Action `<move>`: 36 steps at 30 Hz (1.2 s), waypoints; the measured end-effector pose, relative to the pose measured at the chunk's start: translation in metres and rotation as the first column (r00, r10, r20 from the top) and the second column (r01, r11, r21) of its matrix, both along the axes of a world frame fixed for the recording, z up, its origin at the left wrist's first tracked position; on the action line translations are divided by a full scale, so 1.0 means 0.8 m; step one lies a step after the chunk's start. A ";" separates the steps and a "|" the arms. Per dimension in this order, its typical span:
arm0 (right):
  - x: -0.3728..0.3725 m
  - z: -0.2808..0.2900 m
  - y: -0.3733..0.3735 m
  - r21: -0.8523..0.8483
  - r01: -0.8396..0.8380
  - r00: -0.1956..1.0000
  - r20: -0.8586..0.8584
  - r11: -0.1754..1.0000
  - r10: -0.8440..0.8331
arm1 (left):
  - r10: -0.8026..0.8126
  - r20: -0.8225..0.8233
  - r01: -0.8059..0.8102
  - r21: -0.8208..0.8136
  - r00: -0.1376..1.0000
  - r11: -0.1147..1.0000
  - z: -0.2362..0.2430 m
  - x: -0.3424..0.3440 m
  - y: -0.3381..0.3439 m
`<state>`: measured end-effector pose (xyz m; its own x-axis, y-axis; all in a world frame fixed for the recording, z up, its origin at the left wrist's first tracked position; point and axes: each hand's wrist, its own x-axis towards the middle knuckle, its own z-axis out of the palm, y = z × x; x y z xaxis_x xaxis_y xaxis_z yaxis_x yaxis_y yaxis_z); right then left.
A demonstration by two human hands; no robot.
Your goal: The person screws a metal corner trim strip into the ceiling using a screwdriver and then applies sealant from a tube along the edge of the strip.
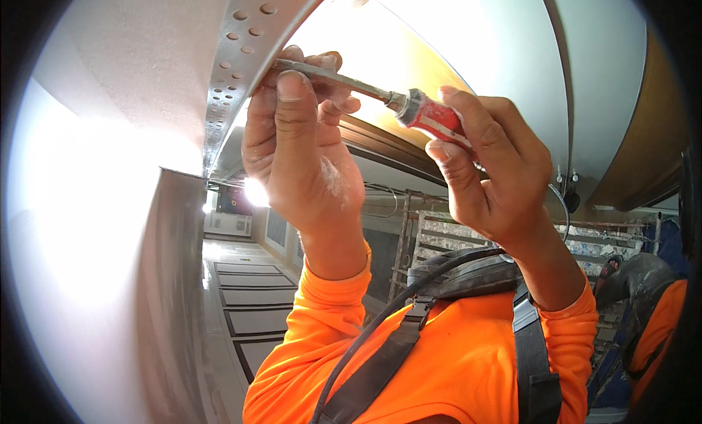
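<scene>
A screwdriver (pixel 439 124) with a red, white and grey handle and a worn metal shaft slants between my hands. My right hand (pixel 504 157) grips the handle between thumb and fingers. My left hand (pixel 303 142), dusted with white powder, is closed around the far end of the shaft, its thumb pressed against it. The fingers hide the screwdriver's tip. Just beyond them runs a perforated metal strip (pixel 232 58) along the edge of a pale plastered surface (pixel 146 66); whether the tip touches it, I cannot tell.
Overhead curve white and wood-toned panels (pixel 475 36). A bright lamp (pixel 256 192) shines behind my left wrist. Scaffolding bars (pixel 417 241) stand behind me, and another person in an orange sleeve (pixel 662 336) is at the right. A black strap (pixel 387 373) and a cable cross my chest.
</scene>
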<state>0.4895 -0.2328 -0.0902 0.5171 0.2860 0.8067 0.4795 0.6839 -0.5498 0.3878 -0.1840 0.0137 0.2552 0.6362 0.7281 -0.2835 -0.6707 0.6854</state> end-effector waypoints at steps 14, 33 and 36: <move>0.005 0.022 -0.004 0.197 -0.980 -0.150 -0.711 -0.010 0.687 | -0.121 -0.004 0.120 -0.061 0.993 0.991 0.009 -0.011 0.007; -0.012 -0.008 0.038 0.238 -0.004 1.000 0.031 0.971 -0.003 | -0.196 -0.141 0.198 0.004 0.971 0.980 -0.013 -0.012 0.017; -0.021 -0.007 0.032 0.195 -0.294 0.940 -0.119 0.936 0.320 | -0.140 -0.171 0.149 0.044 0.975 0.988 -0.009 -0.016 0.017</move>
